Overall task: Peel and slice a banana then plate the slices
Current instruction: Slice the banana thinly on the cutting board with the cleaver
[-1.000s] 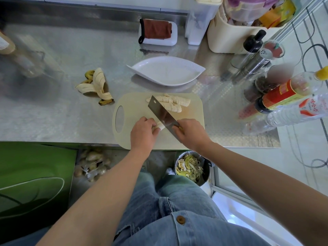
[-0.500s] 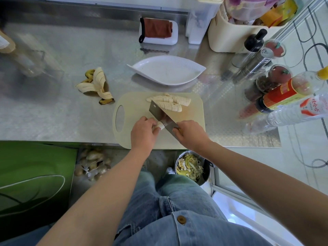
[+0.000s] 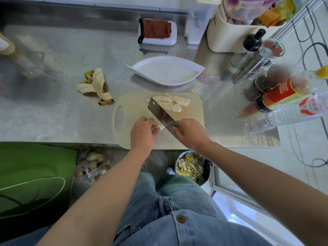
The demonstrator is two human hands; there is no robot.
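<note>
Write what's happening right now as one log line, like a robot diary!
step: slicing | left hand: holds banana piece on cutting board | right hand: grips cleaver | slices: piled on board | plate: no slices yet

A steel counter is backed by a steel upstand. A pale patterned floor is seen at right.

We see a brown cloth on a white tray, bottles at right, and below the surface a scrap pail and what may be ginger.
</note>
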